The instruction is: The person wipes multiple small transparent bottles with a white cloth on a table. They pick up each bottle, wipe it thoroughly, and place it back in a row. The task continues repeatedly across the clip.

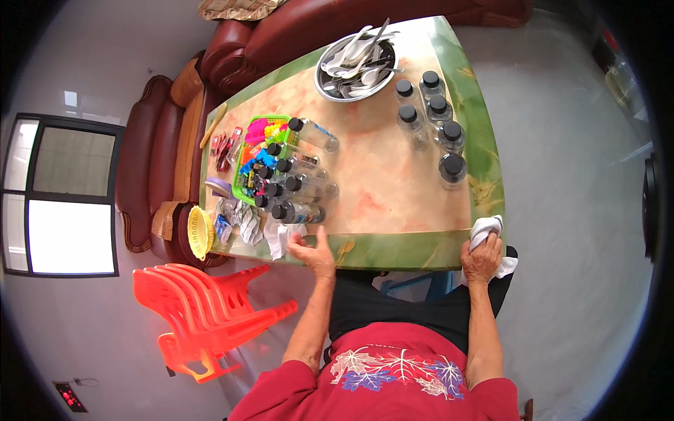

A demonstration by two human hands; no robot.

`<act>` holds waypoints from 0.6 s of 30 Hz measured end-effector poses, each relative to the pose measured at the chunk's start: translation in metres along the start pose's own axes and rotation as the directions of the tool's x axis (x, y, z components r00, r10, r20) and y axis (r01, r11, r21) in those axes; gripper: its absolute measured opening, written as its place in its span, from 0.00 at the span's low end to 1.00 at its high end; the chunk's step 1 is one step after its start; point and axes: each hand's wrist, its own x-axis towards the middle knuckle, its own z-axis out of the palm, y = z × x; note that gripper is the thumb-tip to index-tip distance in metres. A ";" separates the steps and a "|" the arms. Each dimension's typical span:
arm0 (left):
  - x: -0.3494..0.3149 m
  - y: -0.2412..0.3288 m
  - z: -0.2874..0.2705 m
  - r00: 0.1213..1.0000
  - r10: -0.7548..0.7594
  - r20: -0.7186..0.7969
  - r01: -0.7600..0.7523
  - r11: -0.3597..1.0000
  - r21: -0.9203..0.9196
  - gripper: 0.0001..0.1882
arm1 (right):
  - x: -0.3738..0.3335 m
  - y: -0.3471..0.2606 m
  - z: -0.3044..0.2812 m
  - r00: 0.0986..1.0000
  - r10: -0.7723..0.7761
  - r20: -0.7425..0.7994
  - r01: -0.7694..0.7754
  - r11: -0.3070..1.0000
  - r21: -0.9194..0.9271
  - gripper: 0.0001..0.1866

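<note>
The left hand [312, 254] rests at the near edge of the marble-patterned surface [393, 182], its grip laid flat with fingers spread on a crumpled white cloth [281, 238]. Just beyond that grip lies a clear bottle with a black cap [298, 212], on its side, its long axis running across the surface with the cap pointing to the person's left. Further out from the same grip, more capped bottles [298, 175] lie in a loose stack, all on their sides, caps leftward, against a green basket of bright coloured pieces [258, 147].

The right hand [483, 258] sits at the near right corner of the surface, its grip curled tight around a white rag [488, 230] that bulges out above the knuckles and hangs below the wrist.

Well beyond the right grip, six clear capped bottles [432, 112] stand upright, caps up, in a loose cluster. Past them at the far end sits a steel bowl of white spoons [358, 63].

Left of the left grip, off the surface, are a small yellow basket [199, 231] and a stack of red plastic chairs [210, 309].
</note>
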 end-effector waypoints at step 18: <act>0.024 -0.028 -0.008 0.984 0.049 0.172 0.043 0.870 -0.491 0.29 | -0.007 0.000 0.002 0.999 0.040 0.015 -0.040 0.999 0.003 0.18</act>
